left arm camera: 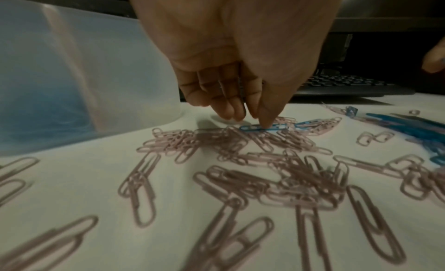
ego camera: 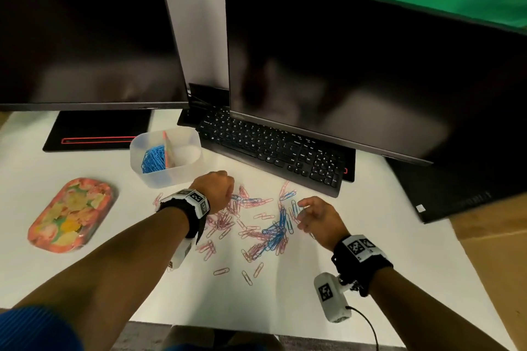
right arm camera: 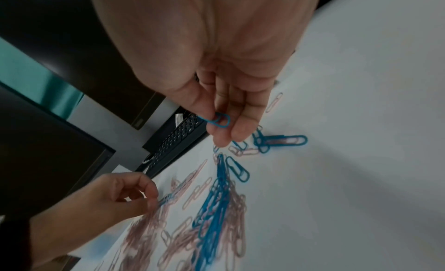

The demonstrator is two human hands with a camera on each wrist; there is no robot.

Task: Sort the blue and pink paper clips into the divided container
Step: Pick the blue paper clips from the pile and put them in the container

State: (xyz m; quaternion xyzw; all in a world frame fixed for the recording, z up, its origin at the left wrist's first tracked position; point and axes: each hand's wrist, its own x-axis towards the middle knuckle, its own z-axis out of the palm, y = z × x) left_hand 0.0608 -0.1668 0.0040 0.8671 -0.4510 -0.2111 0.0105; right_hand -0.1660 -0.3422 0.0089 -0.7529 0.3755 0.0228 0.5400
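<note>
A mixed pile of pink paper clips (ego camera: 225, 222) and blue paper clips (ego camera: 278, 232) lies on the white table. The translucent divided container (ego camera: 182, 172) stands behind it, with blue clips (ego camera: 154, 159) in its left compartment and a pink divider (ego camera: 168, 151). My left hand (left arm camera: 255, 119) reaches down at the pile's far left edge. Its thumb and forefinger pinch one blue clip (left arm camera: 263, 127) that still lies on the table. My right hand (right arm camera: 221, 130) hovers over the pile's right side, holding another blue clip (right arm camera: 220, 121) between thumb and fingers.
A black keyboard (ego camera: 271, 148) sits just behind the pile, under the right monitor (ego camera: 356, 65). A second monitor (ego camera: 85, 31) and its black base (ego camera: 97, 131) stand at the left. A floral tray (ego camera: 71, 214) lies at the front left.
</note>
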